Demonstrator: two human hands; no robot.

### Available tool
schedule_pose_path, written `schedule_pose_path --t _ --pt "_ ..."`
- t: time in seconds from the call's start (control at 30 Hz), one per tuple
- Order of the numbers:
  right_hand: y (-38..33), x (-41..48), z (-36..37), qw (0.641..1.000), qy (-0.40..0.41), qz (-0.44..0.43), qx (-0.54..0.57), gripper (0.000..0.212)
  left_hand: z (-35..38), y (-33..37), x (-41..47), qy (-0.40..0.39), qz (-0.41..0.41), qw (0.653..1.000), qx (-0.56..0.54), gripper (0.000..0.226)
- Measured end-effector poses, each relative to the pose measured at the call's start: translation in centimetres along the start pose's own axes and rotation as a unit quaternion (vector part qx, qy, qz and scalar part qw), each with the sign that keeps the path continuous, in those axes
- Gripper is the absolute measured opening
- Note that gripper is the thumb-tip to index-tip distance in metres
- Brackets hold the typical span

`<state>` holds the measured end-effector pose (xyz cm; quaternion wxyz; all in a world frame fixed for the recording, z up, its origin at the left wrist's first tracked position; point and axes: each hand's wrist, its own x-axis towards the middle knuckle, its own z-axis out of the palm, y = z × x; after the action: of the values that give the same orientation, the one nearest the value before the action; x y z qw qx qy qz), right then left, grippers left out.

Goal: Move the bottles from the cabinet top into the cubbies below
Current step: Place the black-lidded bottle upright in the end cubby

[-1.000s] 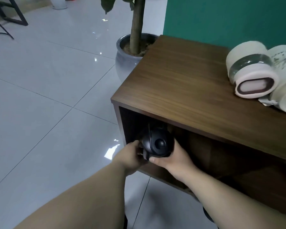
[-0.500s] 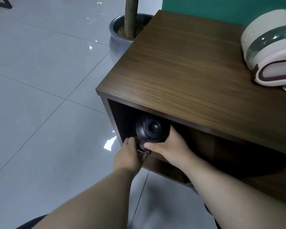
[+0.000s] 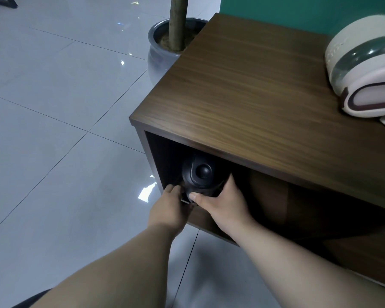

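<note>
A black bottle (image 3: 199,175) with a domed lid stands upright in the leftmost cubby (image 3: 162,161) of the brown wooden cabinet (image 3: 249,90). My right hand (image 3: 222,203) wraps its right side, thumb across the front. My left hand (image 3: 170,207) grips its lower left edge at the cubby's front lip. The bottle's lower body is hidden behind both hands. A cream bottle with a green band (image 3: 362,70) lies on its side on the cabinet top at the far right.
A grey ceramic pot (image 3: 159,54) holding a plant trunk (image 3: 178,21) stands on the tiled floor against the cabinet's far left corner. A green wall rises behind the cabinet. More cubbies run to the right, dark inside.
Both hands have pushed the black bottle deeper into the left cubby. The view has shifted, so the cream bottle now sits nearer the right edge.
</note>
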<state>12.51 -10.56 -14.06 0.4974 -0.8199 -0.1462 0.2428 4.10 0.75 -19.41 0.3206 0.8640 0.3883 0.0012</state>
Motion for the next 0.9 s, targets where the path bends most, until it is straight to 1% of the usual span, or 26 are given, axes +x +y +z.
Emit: schedule_pose_path --t 0.1,0.23,0.3,0.6,0.73,0.77,0.8,0.87,0.9 --pt "-0.1 -0.4 0.6 1.0 0.024 0.008 -0.018 0.102 -0.1 -0.1 0.1 -0.005 0.006 1.0 -0.002 0.019" --pt "-0.2 -0.6 1.1 0.998 0.047 0.023 -0.029 0.097 -0.1 -0.2 0.2 -0.007 0.01 1.0 0.004 0.012" --pt "-0.4 -0.6 1.2 0.997 0.057 0.024 -0.038 0.099 -0.1 -0.2 0.2 -0.005 0.012 1.0 0.004 0.011" --pt "-0.5 -0.5 1.0 0.996 0.053 0.039 -0.066 0.091 0.1 -0.3 0.1 0.006 0.015 1.0 0.01 0.01" --pt "-0.2 -0.4 1.2 0.992 0.054 0.049 -0.107 0.102 0.2 -0.4 -0.1 0.007 0.012 1.0 0.016 0.01" --pt "0.0 -0.4 1.2 0.99 0.049 0.06 -0.117 0.103 0.2 -0.5 -0.1 0.005 0.007 1.0 0.016 0.011" --pt "0.3 -0.5 1.2 0.988 0.039 0.073 -0.127 0.098 0.2 -0.5 -0.2 0.002 0.001 1.0 0.014 0.013" --pt "0.6 -0.6 0.7 0.983 0.007 0.102 -0.155 0.085 0.2 -0.3 -0.3 -0.003 -0.012 1.0 0.006 0.025" --pt "0.8 -0.7 0.4 0.978 -0.01 0.116 -0.171 0.083 0.1 -0.3 -0.5 -0.008 -0.019 1.0 -0.004 0.031"
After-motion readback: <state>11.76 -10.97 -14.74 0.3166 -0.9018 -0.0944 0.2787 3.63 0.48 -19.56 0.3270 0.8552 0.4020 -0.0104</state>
